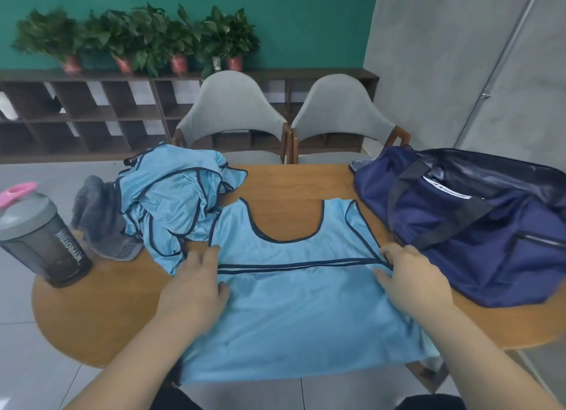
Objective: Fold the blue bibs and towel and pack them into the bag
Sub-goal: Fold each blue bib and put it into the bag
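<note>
Hands, left (196, 284) and right (413, 282), press flat on bib (300, 311); pile (171, 201) half hides towel (98, 216).

Your light's soft and even, nothing harsh, and the source itself isn't in frame. Shadows stay faint: a soft dark patch on the table (101, 311) beside the bottle (43, 238) and another under the heap of bibs (171, 201). The bag (477, 241) has a dull sheen along its top flap, no real glare. The whole frame's a bit mushy. The plants (137, 35) at the back are smeared, and your left hand (196, 287) and right hand (413, 281) have fuzzy edges. The fisheye bows the shelf (92, 115) and tilts the bottle outward.
</note>
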### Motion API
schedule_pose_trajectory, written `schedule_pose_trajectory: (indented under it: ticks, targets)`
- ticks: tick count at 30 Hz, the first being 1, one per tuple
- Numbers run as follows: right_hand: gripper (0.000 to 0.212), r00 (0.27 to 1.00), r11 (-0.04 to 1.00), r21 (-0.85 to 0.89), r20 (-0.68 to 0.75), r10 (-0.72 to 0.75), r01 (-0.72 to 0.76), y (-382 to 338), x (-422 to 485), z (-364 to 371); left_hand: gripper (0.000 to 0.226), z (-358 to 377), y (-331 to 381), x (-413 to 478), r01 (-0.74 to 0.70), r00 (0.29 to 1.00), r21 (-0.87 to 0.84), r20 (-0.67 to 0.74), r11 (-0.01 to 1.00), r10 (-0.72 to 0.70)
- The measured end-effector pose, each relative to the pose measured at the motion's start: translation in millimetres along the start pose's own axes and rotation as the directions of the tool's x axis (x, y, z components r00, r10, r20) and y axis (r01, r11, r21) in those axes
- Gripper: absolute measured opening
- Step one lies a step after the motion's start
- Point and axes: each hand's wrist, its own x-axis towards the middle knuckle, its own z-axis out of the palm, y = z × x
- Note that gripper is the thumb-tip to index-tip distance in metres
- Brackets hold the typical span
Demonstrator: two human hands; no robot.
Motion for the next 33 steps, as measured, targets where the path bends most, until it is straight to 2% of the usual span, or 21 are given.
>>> schedule_pose_trajectory:
  ticks: [2,4,6,7,9,11,13,16,19,22,23,25,27,28,30,33]
  targets:
    - [0.035,0.994,0.998,0.002,-0.092,-0.061,0.062,-11,15,1,0.063,1,16,9,-0.119,0.976,0.032,-0.177,0.992,0.123]
    - [0.028,0.978,0.979,0.105,-0.132,-0.159,0.174,-25,38,10,0.053,9,40,20,-0.306,0.929,-0.088,-0.245,0.948,0.277]
    - [0.030,0.970,0.956,0.162,-0.041,-0.241,0.245,-40,58,26,0.049,25,65,32,-0.424,0.905,-0.242,-0.150,0.873,0.398]
    - [0.034,0.966,0.955,0.158,0.018,-0.257,0.251,-45,66,34,0.052,34,74,37,-0.447,0.894,-0.258,-0.091,0.856,0.439]
    - [0.043,0.970,0.972,0.082,0.089,-0.226,0.219,-50,75,47,0.068,52,81,45,-0.477,0.875,-0.178,-0.002,0.860,0.485]
    - [0.051,0.981,0.982,-0.038,0.075,-0.182,0.185,-47,81,53,0.074,65,77,49,-0.475,0.875,-0.093,0.050,0.875,0.481]
    - [0.054,0.989,0.984,-0.108,0.042,-0.140,0.144,-41,87,54,0.070,70,74,51,-0.478,0.875,-0.055,0.056,0.876,0.481]
    - [0.052,0.993,0.988,-0.113,-0.039,-0.111,0.106,-32,96,59,0.069,71,77,50,-0.487,0.871,-0.009,0.069,0.873,0.487]
    - [0.048,0.991,0.996,-0.085,-0.136,-0.017,0.005,-28,102,61,0.071,73,77,51,-0.481,0.874,0.006,0.079,0.876,0.479]
    - [0.055,0.991,0.985,-0.149,-0.119,0.068,-0.085,-34,104,57,0.072,73,78,50,-0.479,0.876,0.024,0.077,0.878,0.476]
    - [0.057,0.991,0.983,-0.174,-0.125,0.041,-0.062,-39,104,57,0.072,74,78,50,-0.479,0.876,0.029,0.075,0.877,0.476]
    - [0.056,0.986,0.981,-0.179,-0.131,-0.105,0.080,-52,102,60,0.073,75,78,51,-0.474,0.879,0.021,0.064,0.880,0.472]
    - [0.061,0.968,0.966,-0.104,-0.062,-0.245,0.238,-62,99,69,0.073,75,79,51,-0.453,0.891,0.023,0.045,0.891,0.451]
    - [0.066,0.968,0.966,-0.059,0.016,-0.251,0.252,-64,98,72,0.074,75,79,51,-0.432,0.902,0.035,0.037,0.901,0.430]
    - [0.074,0.977,0.984,-0.036,0.130,-0.167,0.173,-60,99,77,0.077,75,80,49,-0.380,0.925,0.060,0.042,0.923,0.378]
    - [0.079,0.985,0.996,-0.055,0.159,-0.066,0.076,-56,99,75,0.081,74,82,49,-0.333,0.940,0.068,0.100,0.940,0.326]
